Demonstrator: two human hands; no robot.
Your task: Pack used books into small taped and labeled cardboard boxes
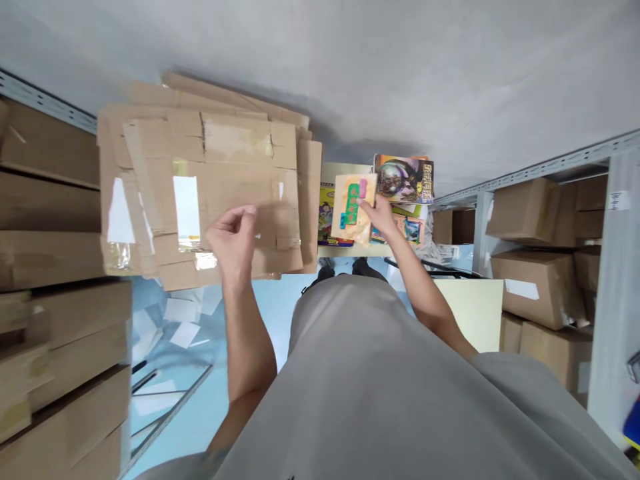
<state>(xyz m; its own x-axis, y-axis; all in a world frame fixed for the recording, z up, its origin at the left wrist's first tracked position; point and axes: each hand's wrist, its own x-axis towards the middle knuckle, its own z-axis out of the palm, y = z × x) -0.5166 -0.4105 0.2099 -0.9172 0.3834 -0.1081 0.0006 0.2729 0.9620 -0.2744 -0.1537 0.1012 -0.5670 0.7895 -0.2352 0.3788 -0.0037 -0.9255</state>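
Even daylight, wide-angle warp, soft blur.

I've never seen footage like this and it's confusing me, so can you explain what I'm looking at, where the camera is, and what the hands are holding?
There is no machine here. It is one picture from a camera worn on a person's head, looking down over their grey shirt at their own two bare hands.

The right hand holds a pale book with green and pink shapes on its cover over a pile of colourful books on a pale surface.

The left hand is loosely curled, fingers bent in, in front of a stack of flattened cardboard. Whether it grips anything I cannot tell.

Metal shelves with cardboard boxes stand on both sides, and loose papers lie on the light blue floor.
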